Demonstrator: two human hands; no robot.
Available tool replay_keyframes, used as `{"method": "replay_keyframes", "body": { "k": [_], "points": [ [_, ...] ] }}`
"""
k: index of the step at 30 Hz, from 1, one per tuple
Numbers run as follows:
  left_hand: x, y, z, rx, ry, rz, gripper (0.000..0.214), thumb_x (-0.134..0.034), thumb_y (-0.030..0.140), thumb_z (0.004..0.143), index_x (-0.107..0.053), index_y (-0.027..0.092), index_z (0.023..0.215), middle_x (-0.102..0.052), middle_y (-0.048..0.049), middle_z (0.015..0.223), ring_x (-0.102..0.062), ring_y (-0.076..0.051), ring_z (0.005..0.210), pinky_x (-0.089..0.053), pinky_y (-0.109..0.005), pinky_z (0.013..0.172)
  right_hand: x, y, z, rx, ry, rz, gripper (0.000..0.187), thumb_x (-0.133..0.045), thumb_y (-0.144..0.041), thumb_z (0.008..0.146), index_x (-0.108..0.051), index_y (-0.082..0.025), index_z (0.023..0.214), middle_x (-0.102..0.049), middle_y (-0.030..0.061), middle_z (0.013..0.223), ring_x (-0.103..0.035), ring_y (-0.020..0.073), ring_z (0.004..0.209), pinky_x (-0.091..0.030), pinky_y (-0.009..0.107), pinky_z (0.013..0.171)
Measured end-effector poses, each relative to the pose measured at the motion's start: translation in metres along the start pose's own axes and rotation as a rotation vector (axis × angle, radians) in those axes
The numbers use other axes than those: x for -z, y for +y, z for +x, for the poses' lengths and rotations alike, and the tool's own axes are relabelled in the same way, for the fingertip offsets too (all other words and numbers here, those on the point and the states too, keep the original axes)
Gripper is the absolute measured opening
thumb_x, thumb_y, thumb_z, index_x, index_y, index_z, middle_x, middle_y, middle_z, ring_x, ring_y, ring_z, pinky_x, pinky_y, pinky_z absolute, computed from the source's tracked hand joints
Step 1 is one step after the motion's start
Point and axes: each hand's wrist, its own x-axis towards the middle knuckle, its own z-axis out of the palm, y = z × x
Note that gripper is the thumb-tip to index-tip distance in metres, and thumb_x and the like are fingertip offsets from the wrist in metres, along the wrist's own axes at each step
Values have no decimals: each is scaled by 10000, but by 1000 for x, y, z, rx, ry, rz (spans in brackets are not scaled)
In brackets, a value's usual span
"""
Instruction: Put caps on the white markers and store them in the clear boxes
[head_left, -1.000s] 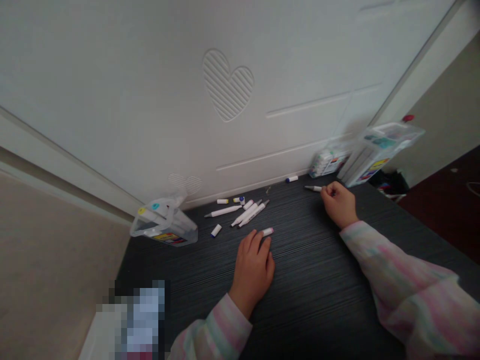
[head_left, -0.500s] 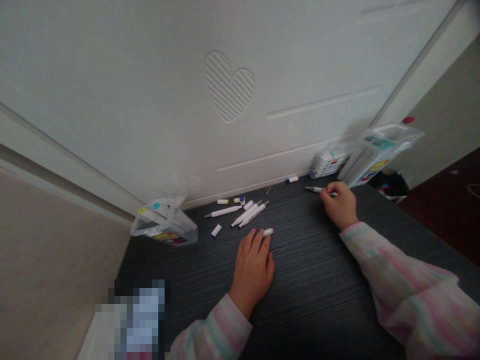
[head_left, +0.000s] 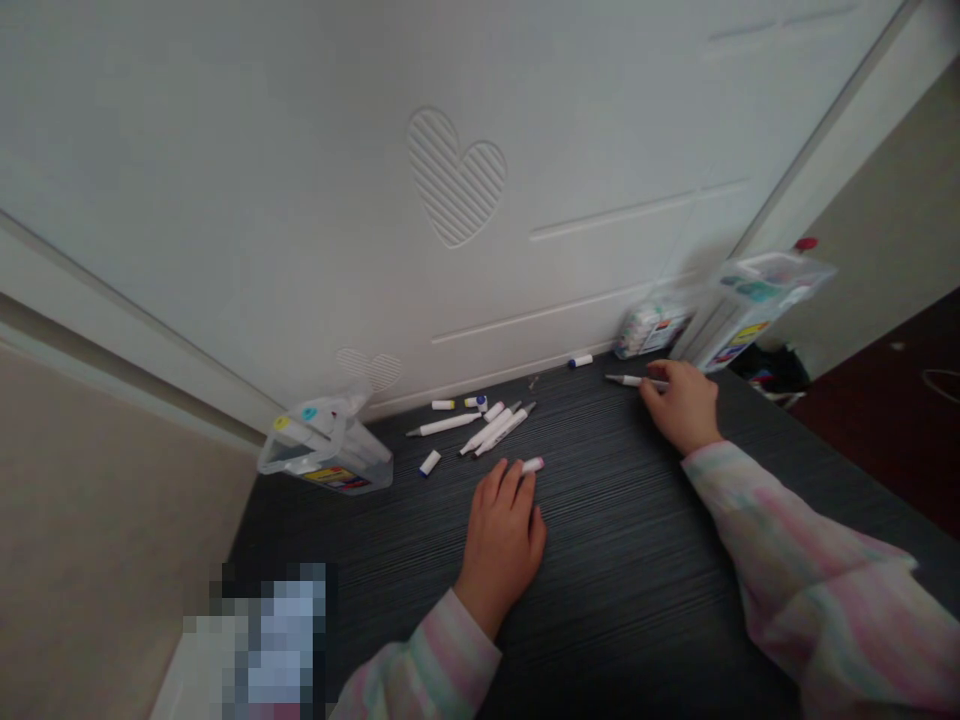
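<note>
My left hand (head_left: 501, 540) lies flat on the dark table, fingers stretched out and holding nothing. Its fingertips are beside a white cap with a pink end (head_left: 533, 465), perhaps touching it. At the right, my right hand (head_left: 686, 405) rests over the back end of a white marker with a grey tip (head_left: 624, 380). Thumb and forefinger are apart, with the marker lying between them; the other fingers are partly hidden. Several uncapped white markers (head_left: 491, 432) lie in the middle, and one more marker (head_left: 444, 425) is left of them. A blue-ended cap (head_left: 430, 463) is nearer me.
A clear marker box (head_left: 352, 465) stands at the left and another clear box (head_left: 731, 315) at the right. Beside the latter is a plastic-wrapped pack (head_left: 651, 330). A blue-ended cap (head_left: 580, 361) lies by the white panel (head_left: 300, 200) behind the table (head_left: 600, 560).
My right thumb and forefinger have come apart from their pinch around the marker. My left hand stays in place; the view has shifted slightly.
</note>
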Motion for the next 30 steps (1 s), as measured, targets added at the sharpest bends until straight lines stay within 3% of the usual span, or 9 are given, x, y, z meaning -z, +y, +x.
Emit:
{"method": "replay_keyframes", "body": {
  "k": [4, 18, 30],
  "points": [
    [1, 1, 0, 3, -6, 2, 375, -452, 163, 808, -529, 125, 1173, -544, -103, 1238, -432, -263, 1189, -414, -444, 975, -2, -3, -5, 47, -70, -106, 313, -453, -241, 719, -609, -138, 970, -624, 141, 1000, -515, 306, 945, -308, 462, 805],
    [0, 0, 1, 7, -2, 5, 363, -451, 163, 803, -545, 125, 1152, -538, -113, 1236, -434, -268, 1194, -414, -441, 978, -4, -2, -7, 76, -144, -200, 289, -414, -230, 733, -641, -146, 891, -649, 117, 955, -531, 278, 907, -276, 450, 798],
    [0, 1, 1, 8, 7, -4, 358, -462, 160, 801, -542, 132, 1149, -540, -107, 1242, -428, -264, 1203, -412, -446, 980, -6, -1, -6, 114, -124, -181, 251, -426, -233, 715, -613, -154, 863, -655, 116, 883, -536, 274, 875, -274, 447, 805]
  ]
}}
